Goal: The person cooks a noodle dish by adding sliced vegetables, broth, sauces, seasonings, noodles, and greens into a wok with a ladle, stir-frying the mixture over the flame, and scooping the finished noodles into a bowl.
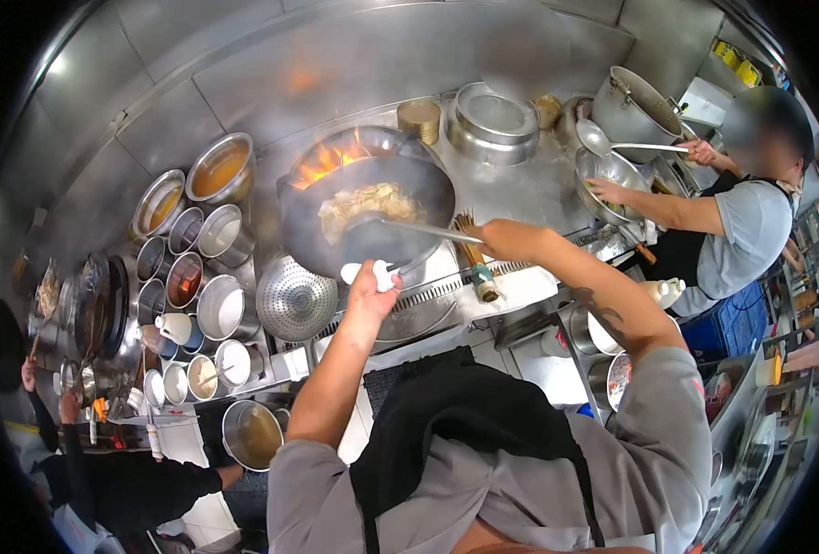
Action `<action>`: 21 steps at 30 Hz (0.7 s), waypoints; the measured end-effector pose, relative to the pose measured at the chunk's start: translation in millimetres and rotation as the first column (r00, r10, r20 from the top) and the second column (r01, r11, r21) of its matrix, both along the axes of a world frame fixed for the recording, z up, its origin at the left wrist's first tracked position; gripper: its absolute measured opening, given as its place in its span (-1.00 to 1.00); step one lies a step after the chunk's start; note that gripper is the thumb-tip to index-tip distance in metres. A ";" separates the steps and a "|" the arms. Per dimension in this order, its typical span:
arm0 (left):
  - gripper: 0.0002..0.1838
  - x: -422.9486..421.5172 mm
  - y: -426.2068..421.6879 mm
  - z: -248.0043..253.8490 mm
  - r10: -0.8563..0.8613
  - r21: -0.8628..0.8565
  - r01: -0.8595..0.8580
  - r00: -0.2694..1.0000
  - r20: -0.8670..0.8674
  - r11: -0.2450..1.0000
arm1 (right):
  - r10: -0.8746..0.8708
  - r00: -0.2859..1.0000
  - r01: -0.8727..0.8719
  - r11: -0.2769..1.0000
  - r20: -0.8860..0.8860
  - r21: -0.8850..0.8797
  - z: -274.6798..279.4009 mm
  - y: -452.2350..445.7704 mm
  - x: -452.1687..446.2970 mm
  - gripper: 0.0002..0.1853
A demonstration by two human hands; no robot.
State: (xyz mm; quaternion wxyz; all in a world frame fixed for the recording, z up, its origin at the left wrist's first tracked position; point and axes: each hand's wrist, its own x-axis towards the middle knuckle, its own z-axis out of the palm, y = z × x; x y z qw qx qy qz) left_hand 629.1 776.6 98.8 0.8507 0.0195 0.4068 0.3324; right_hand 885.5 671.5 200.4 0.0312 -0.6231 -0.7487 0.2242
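Note:
A black wok (299,208) sits tilted over the burner, with pale sliced food (373,205) steaming inside. Orange flames (329,162) rise along its far side. My right hand (511,240) is closed around the handle of a metal wok ladle (423,228), whose bowl reaches into the food. At the wok's near edge, my left hand (373,292) grips a folded white cloth (382,275); whether a wok handle lies under it is hidden. A bamboo wok brush (476,263) lies just below my right hand. A perforated strainer (297,297) rests left of the wok.
Several metal pots of sauces and seasonings (226,308) crowd the left side, beside two bowls of orange liquid (220,170). A lidded pot (493,123) stands behind right. A co-worker (746,222) at right holds a ladle over a metal bowl (611,173). Another person (119,489) is at lower left.

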 end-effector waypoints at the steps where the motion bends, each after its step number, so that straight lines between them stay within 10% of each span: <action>1: -0.91 0.1 9.1 -20.9 0.003 -0.004 -0.003 0.999 0.033 1.000 | -0.035 0.998 0.034 0.999 0.057 0.014 -18.8 14.2 1.1 -0.71; 10: -0.92 -23.9 -39.3 -90.1 -0.010 0.059 0.001 0.989 0.147 0.998 | -0.233 0.971 0.236 0.891 -0.055 0.387 1.7 -22.9 -1.3 -0.70; 11: -0.86 -25.9 -30.3 -64.6 -0.147 0.677 0.369 0.920 -0.363 0.637 | -0.208 0.962 0.258 0.898 -0.175 0.356 5.9 -30.1 -1.7 -0.70; 12: -0.81 -27.7 -21.6 -36.9 0.371 0.684 0.713 0.600 -0.709 0.154 | -0.301 0.921 0.354 0.911 -0.247 0.211 10.8 -34.9 -8.5 -0.70; 13: -0.88 -23.9 -0.2 -55.1 0.492 0.715 0.697 0.603 -0.628 0.058 | -0.397 0.869 0.434 0.898 -0.296 0.070 18.8 -36.9 -12.6 -0.69; 14: -0.90 -17.3 21.8 -76.4 0.198 0.782 0.433 0.805 -0.560 0.449 | -0.494 0.805 0.499 0.863 -0.327 -0.074 23.2 -37.9 -15.4 -0.69; 16: -0.93 0.7 60.8 -108.3 -0.063 0.173 0.050 0.995 0.073 0.984 | -0.494 0.812 0.527 0.849 -0.312 0.026 -0.1 -22.5 -1.4 -0.67; 21: -0.92 9.2 69.5 -94.0 -0.047 0.118 0.048 0.999 -0.011 0.992 | -0.428 0.846 0.511 0.822 -0.318 0.251 -53.7 46.5 23.6 -0.79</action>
